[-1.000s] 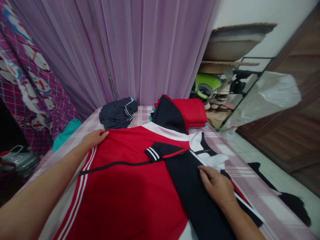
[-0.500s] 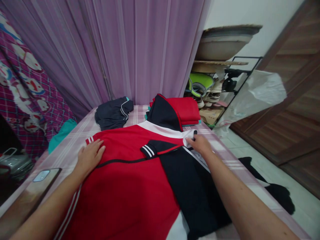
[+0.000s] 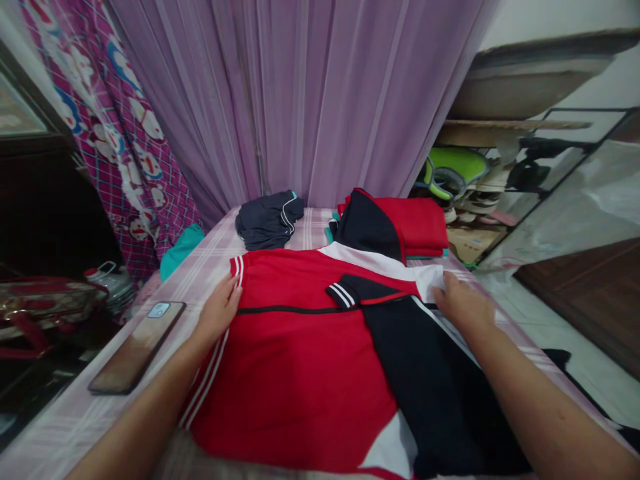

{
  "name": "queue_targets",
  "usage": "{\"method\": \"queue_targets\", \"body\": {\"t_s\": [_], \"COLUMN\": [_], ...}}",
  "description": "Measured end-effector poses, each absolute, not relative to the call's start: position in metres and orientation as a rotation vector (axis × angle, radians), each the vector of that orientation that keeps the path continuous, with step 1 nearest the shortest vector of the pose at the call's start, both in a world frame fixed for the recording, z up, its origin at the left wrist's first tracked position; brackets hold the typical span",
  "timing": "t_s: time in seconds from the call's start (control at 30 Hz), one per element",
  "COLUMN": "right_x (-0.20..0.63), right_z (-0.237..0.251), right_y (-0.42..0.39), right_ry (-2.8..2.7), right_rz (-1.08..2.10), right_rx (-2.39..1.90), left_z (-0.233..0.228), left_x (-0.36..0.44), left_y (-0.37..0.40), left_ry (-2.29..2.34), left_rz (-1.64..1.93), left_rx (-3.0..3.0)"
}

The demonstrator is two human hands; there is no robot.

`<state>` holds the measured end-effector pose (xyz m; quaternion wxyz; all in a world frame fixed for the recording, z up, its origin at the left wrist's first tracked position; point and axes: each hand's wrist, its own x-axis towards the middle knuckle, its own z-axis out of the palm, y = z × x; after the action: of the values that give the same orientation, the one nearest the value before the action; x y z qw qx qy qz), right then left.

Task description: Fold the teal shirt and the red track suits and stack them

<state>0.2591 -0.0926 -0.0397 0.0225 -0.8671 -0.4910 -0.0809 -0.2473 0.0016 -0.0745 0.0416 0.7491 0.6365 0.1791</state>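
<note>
A red, black and white track jacket (image 3: pixel 300 373) lies spread on the bed, its black collar part (image 3: pixel 370 223) at the far end. One black sleeve with a white-striped cuff is folded across the front. At the jacket's left edge my left hand (image 3: pixel 220 308) lies with fingers stretched out, touching the white-striped red fabric. My right hand (image 3: pixel 465 303) pinches the white shoulder corner on the right side; its fingertips are partly hidden.
Behind the collar sits a stack of folded red clothes (image 3: pixel 420 227). A dark crumpled garment (image 3: pixel 267 220) is at the far left. A phone (image 3: pixel 140 347) lies left of my arm. Purple curtains (image 3: pixel 320 100) hang behind, and a shoe rack (image 3: pixel 540 140) stands at the right.
The camera view has turned left, so things appear farther right. My left hand's fingers now rest along the jacket's edge, and that side looks straighter. My right hand still grips the white corner.
</note>
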Motion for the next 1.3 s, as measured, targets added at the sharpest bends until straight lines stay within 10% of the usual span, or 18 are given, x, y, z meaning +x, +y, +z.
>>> {"method": "queue_targets", "body": {"t_s": [0.4,1.3], "right_x": [0.245,0.218], "right_z": [-0.093,-0.075], "right_y": [-0.138,-0.142], "right_ry": [-1.607,-1.653], "right_rz": [-0.605,-0.620], "right_rx": [-2.304,-2.289], "left_z": [-0.026,-0.033], "left_x": [-0.257,-0.251], "left_y": [0.044,0.009], "left_ry": [2.154,2.232], "left_rz": [-0.160,0.281], "left_rx": [1.908,2.346]}}
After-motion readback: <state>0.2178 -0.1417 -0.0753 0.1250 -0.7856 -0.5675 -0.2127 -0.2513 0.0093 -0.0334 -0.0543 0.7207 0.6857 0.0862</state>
